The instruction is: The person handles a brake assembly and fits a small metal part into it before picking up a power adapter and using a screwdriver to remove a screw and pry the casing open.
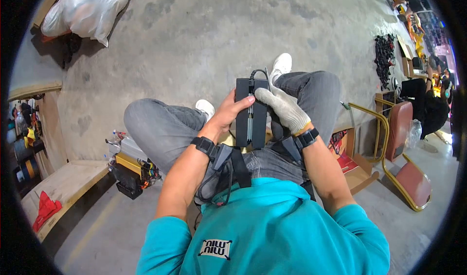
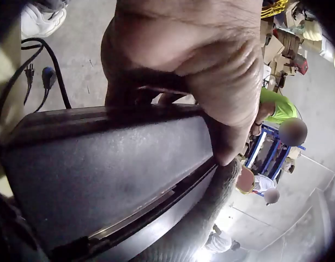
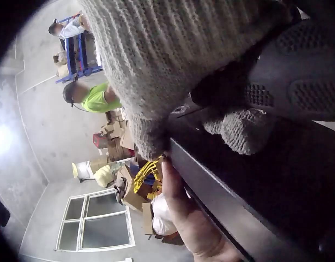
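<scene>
A long black box (image 1: 242,124) with a slot down its upper face and a cord at its far end is held over the person's lap. The bare left hand (image 1: 226,110) grips its left side, thumb lying over the upper face. On the right side the right hand (image 1: 286,108), in a knitted glove, holds the box, thumb near the slot. A shiny metal strip (image 2: 132,219) shows along the slot in the left wrist view. Beside the gloved fingertips (image 3: 246,131) in the right wrist view is a dark part with textured patches (image 3: 314,98).
A plug (image 2: 49,77) hangs on a black cable beyond the box. At left are a wooden bench (image 1: 73,182) with a red cloth and a pile of equipment (image 1: 129,165). At right stand an open cardboard box (image 1: 362,173) and a gold-framed chair (image 1: 401,129). Other people are in the background.
</scene>
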A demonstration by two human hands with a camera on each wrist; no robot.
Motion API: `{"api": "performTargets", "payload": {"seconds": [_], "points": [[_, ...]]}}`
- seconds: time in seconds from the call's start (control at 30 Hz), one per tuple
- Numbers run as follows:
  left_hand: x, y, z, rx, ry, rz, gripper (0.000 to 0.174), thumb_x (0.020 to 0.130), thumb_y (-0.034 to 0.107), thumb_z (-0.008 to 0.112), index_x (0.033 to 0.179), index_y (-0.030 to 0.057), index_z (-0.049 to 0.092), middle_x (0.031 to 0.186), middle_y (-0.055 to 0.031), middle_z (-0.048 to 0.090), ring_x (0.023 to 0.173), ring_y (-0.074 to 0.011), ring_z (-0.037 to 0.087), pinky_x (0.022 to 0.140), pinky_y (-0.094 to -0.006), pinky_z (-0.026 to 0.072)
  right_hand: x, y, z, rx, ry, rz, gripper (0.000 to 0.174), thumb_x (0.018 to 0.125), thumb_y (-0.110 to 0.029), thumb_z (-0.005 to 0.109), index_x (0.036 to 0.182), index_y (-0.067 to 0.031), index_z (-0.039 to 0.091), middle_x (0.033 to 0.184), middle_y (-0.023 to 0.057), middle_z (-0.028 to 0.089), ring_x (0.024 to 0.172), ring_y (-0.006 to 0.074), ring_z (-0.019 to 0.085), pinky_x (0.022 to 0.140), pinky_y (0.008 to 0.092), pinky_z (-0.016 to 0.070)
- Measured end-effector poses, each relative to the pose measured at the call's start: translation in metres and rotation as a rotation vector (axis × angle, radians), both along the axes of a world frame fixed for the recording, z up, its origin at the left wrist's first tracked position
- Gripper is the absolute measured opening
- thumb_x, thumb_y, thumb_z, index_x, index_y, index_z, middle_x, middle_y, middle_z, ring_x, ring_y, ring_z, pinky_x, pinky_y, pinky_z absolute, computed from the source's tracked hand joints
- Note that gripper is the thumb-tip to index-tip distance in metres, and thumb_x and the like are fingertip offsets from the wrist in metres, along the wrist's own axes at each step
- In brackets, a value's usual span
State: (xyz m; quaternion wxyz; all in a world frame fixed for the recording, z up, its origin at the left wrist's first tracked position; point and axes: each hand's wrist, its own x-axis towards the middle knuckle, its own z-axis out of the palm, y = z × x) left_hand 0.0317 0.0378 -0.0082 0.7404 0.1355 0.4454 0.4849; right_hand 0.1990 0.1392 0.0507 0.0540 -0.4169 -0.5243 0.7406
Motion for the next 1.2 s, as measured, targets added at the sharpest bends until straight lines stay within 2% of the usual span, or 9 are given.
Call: {"api": "performTargets", "payload": {"seconds": [0.27,0.37,0.47,0.67,0.83,0.93,1.0,1.07,1.2], "points": [[0.0,0.001,-0.004,0.0,0.016,0.022,0.066,0.09,0.032,0.076,0.14,0.0012,0.046,0.124,-0.0107,0.063,0.109,-0.0174,0.064,0.092,-0.0333,0.0548,0.0,-0.003,0.005,-0.009,0.0,-0.046,0.047,0.098,-0.043,0.062,0.121,-0.0024,0.063,0.099,0.0006,0.064,0.083,0.0072,0.057,0.07,0.0238,0.0463],[0.001,0.001,-0.001,-0.007,0.053,0.041,0.056,0.091,0.029,0.072,0.136,0.0038,0.05,0.114,-0.0071,0.064,0.098,-0.0165,0.067,0.083,-0.033,0.0589,0.002,-0.001,-0.001,-0.059,-0.029,-0.033,0.047,0.098,-0.043,0.062,0.12,-0.0022,0.063,0.097,0.0003,0.064,0.082,0.0073,0.056,0.07,0.0242,0.046],[-0.001,0.0,-0.002,-0.016,-0.016,0.036,0.056,0.09,0.027,0.072,0.135,0.0026,0.05,0.115,-0.0079,0.065,0.098,-0.017,0.067,0.082,-0.0331,0.0591,0.005,-0.001,-0.016,-0.055,-0.02,-0.025,0.048,0.098,-0.044,0.062,0.121,-0.0015,0.063,0.098,0.0012,0.065,0.083,0.0084,0.057,0.071,0.0254,0.0472],[0.0,0.001,-0.007,0.042,-0.032,0.016,0.05,0.09,0.02,0.069,0.133,0.001,0.051,0.113,-0.0091,0.066,0.098,-0.0168,0.067,0.081,-0.0343,0.0598,0.002,-0.001,-0.005,-0.061,-0.032,-0.008,0.05,0.097,-0.044,0.062,0.122,-0.0003,0.063,0.102,0.0039,0.066,0.089,0.0107,0.059,0.078,0.0266,0.0487],[0.002,0.001,-0.013,-0.054,0.096,0.027,0.051,0.086,0.014,0.069,0.131,-0.0003,0.053,0.112,-0.0094,0.066,0.101,-0.0176,0.065,0.087,-0.0333,0.0546,0.003,-0.002,-0.012,0.016,-0.035,-0.004,0.052,0.096,-0.047,0.061,0.118,0.0008,0.065,0.1,0.0037,0.065,0.088,0.0104,0.059,0.078,0.0271,0.0485],[0.003,0.002,-0.01,-0.015,0.22,0.015,0.049,0.086,0.015,0.069,0.129,-0.0011,0.055,0.11,-0.0097,0.067,0.097,-0.0176,0.065,0.086,-0.0322,0.0537,0.004,-0.001,-0.013,0.036,-0.074,0.015,0.052,0.097,-0.046,0.06,0.117,0.0014,0.064,0.1,0.0042,0.065,0.088,0.0108,0.058,0.079,0.0283,0.0484],[0.005,0.0,-0.009,-0.036,0.219,0.037,0.044,0.085,0.016,0.07,0.125,-0.0012,0.058,0.107,-0.0088,0.068,0.093,-0.0165,0.065,0.084,-0.0315,0.0533,0.004,-0.003,-0.009,0.015,-0.12,0.026,0.05,0.097,-0.044,0.059,0.115,0.0015,0.065,0.096,0.0039,0.065,0.085,0.0104,0.058,0.076,0.0284,0.0487],[0.003,0.002,-0.008,-0.014,0.297,0.006,0.041,0.085,0.016,0.069,0.121,-0.0012,0.061,0.103,-0.0073,0.069,0.091,-0.0154,0.065,0.082,-0.031,0.053,-0.002,-0.004,-0.003,0.125,-0.088,-0.01,0.048,0.097,-0.044,0.059,0.113,0.0013,0.065,0.09,0.0025,0.065,0.079,0.0088,0.058,0.07,0.0263,0.0481],[0.005,0.001,-0.007,-0.015,0.299,0.041,0.038,0.085,0.016,0.068,0.119,-0.0011,0.062,0.102,-0.0066,0.069,0.091,-0.0147,0.065,0.081,-0.0306,0.0528,-0.002,-0.002,0.001,0.047,-0.123,0.019,0.047,0.097,-0.043,0.059,0.111,0.0009,0.065,0.087,0.0012,0.063,0.075,0.008,0.057,0.065,0.0247,0.0467]]}}
